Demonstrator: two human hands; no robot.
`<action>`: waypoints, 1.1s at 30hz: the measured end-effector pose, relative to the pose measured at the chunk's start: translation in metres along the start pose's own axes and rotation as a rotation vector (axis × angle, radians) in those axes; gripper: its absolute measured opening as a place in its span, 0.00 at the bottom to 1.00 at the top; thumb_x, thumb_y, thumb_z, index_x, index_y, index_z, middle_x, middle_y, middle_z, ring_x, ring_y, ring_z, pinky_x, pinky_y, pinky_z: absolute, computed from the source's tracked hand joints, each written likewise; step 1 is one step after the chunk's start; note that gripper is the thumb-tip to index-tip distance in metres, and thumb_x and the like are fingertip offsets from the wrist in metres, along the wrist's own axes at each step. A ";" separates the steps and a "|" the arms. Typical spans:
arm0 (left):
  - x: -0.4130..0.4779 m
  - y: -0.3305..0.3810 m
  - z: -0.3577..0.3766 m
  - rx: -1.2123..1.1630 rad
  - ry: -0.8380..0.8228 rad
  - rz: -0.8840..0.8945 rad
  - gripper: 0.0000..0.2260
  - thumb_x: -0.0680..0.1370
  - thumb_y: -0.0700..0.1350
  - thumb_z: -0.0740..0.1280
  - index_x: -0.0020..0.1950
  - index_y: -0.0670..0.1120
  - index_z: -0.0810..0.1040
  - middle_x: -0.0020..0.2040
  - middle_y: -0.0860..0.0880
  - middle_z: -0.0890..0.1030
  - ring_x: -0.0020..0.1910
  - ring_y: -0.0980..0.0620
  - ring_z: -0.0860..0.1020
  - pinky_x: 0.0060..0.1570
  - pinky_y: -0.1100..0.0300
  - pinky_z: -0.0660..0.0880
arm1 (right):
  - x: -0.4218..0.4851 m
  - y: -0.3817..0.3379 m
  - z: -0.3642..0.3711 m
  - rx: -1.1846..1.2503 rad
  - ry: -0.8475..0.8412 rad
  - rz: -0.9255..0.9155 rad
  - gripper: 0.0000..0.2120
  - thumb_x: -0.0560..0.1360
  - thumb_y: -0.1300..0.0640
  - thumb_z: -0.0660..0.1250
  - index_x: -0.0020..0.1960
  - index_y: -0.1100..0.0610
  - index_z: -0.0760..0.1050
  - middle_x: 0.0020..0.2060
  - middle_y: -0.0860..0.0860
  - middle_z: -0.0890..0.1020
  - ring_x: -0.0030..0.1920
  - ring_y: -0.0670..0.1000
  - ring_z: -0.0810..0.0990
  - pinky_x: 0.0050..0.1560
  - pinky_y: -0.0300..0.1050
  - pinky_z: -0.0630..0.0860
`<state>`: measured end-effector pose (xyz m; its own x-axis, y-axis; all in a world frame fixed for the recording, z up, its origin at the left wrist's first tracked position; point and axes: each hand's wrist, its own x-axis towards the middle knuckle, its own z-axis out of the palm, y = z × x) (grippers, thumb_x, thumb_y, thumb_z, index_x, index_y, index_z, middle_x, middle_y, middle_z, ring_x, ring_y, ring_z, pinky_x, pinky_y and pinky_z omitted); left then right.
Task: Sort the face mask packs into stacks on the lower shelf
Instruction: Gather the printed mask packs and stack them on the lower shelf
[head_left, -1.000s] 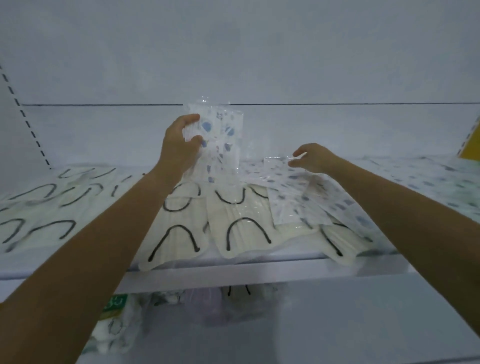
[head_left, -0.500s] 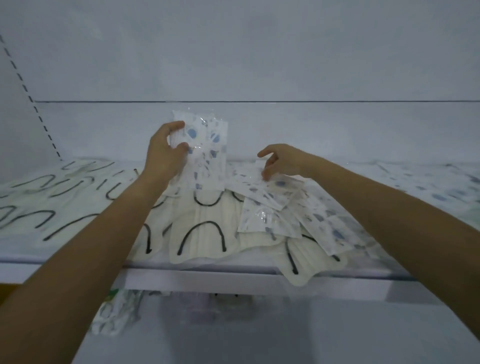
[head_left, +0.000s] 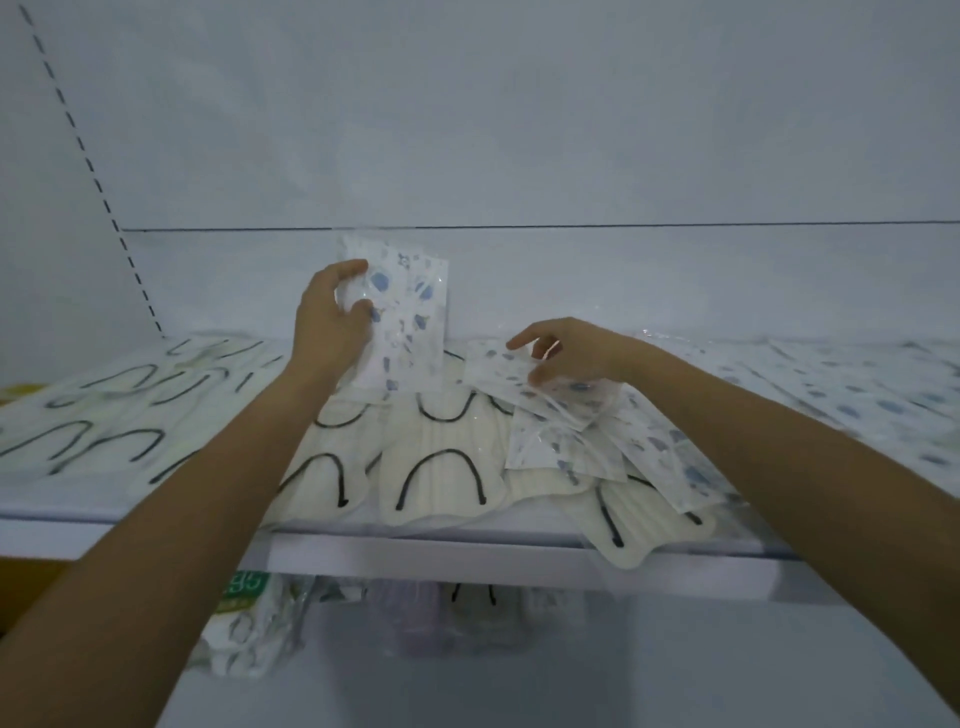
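Note:
My left hand (head_left: 328, 322) grips an upright bundle of blue-patterned mask packs (head_left: 408, 325), standing on end at the middle of the white shelf (head_left: 467, 551). My right hand (head_left: 571, 353) pinches another blue-patterned pack (head_left: 498, 366) that lies on a loose heap of the same kind (head_left: 587, 431). Cream mask packs with black ear loops (head_left: 441, 478) lie flat under and in front of both hands, some overhanging the shelf's front edge.
More cream packs with black loops (head_left: 104, 410) cover the shelf's left part. Blue-patterned packs (head_left: 857, 384) spread over its right part. Below the shelf sit a green-labelled pack (head_left: 244, 618) and other packs in shadow. A white back wall closes the shelf.
My right hand has drawn back to the right and now pinches a blue-patterned pack on the heap. My left hand keeps its grip on the upright bundle.

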<state>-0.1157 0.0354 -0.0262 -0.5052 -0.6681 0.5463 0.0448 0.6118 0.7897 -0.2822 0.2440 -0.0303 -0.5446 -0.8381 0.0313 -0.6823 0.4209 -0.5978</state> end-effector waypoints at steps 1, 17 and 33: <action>0.000 0.000 -0.001 -0.002 0.006 -0.001 0.18 0.74 0.33 0.64 0.63 0.47 0.74 0.64 0.50 0.72 0.63 0.44 0.73 0.66 0.47 0.69 | -0.001 0.003 -0.001 0.025 0.041 -0.010 0.18 0.72 0.62 0.71 0.57 0.45 0.75 0.45 0.47 0.73 0.47 0.49 0.74 0.53 0.53 0.76; -0.017 0.044 0.040 -0.235 -0.098 0.029 0.19 0.75 0.42 0.68 0.65 0.44 0.71 0.62 0.50 0.74 0.61 0.51 0.74 0.62 0.56 0.72 | 0.012 -0.069 0.010 0.885 0.591 -0.067 0.15 0.73 0.65 0.69 0.58 0.54 0.75 0.53 0.53 0.71 0.52 0.50 0.75 0.55 0.44 0.74; 0.017 -0.009 -0.009 -0.151 0.160 -0.012 0.21 0.74 0.36 0.64 0.66 0.47 0.68 0.60 0.54 0.71 0.62 0.50 0.73 0.63 0.52 0.71 | 0.036 -0.032 0.031 0.068 -0.039 0.029 0.18 0.79 0.58 0.61 0.69 0.53 0.67 0.62 0.49 0.76 0.64 0.50 0.73 0.64 0.41 0.68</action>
<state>-0.1168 0.0149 -0.0219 -0.3640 -0.7412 0.5641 0.1739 0.5409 0.8229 -0.2650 0.1901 -0.0349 -0.5434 -0.8393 -0.0177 -0.6309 0.4222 -0.6509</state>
